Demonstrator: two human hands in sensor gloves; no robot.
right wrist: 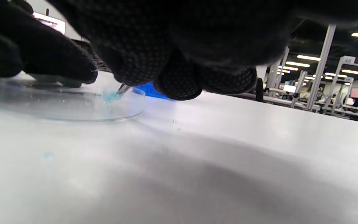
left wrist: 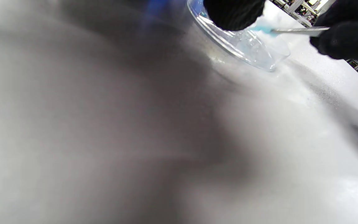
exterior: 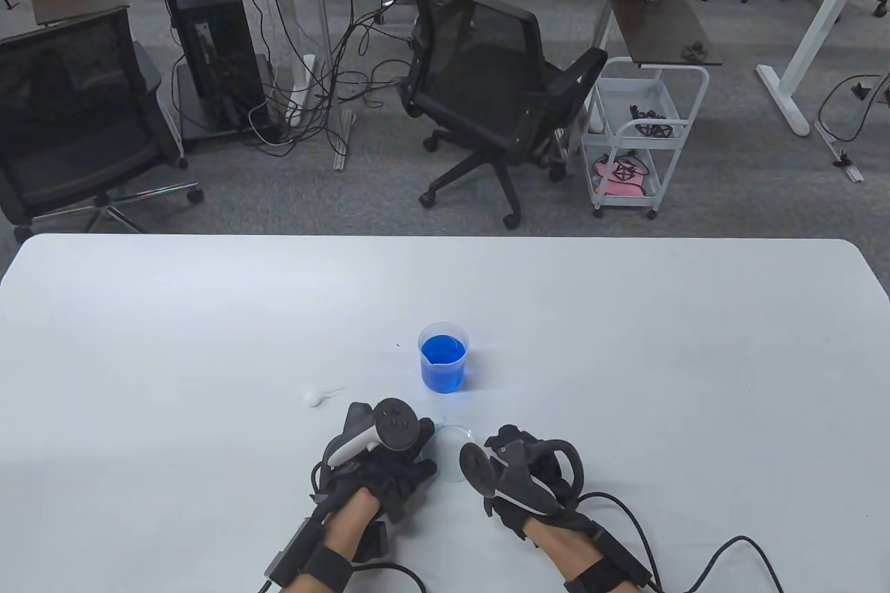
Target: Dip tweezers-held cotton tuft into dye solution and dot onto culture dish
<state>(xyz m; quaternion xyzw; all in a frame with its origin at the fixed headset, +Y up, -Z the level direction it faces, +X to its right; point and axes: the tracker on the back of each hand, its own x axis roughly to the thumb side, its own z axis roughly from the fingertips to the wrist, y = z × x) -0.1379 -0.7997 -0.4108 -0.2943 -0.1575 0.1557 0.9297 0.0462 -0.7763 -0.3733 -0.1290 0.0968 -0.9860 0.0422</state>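
A clear culture dish [exterior: 450, 443] lies on the white table between my hands; it also shows in the left wrist view [left wrist: 253, 51] and the right wrist view [right wrist: 64, 104]. My right hand [exterior: 518, 475] grips metal tweezers [left wrist: 297, 30] whose tips [right wrist: 122, 89] hold a blue-stained cotton tuft [right wrist: 109, 96] over or on the dish floor. My left hand [exterior: 382, 457] rests at the dish's left rim, a fingertip [left wrist: 233, 14] on its edge. A beaker of blue dye [exterior: 443, 358] stands just behind the dish.
A small white cotton tuft [exterior: 314, 397] lies on the table to the left of the beaker. Faint blue spots [right wrist: 47, 155] mark the table near the dish. The table's far edge [exterior: 445, 238] faces office chairs and a cart.
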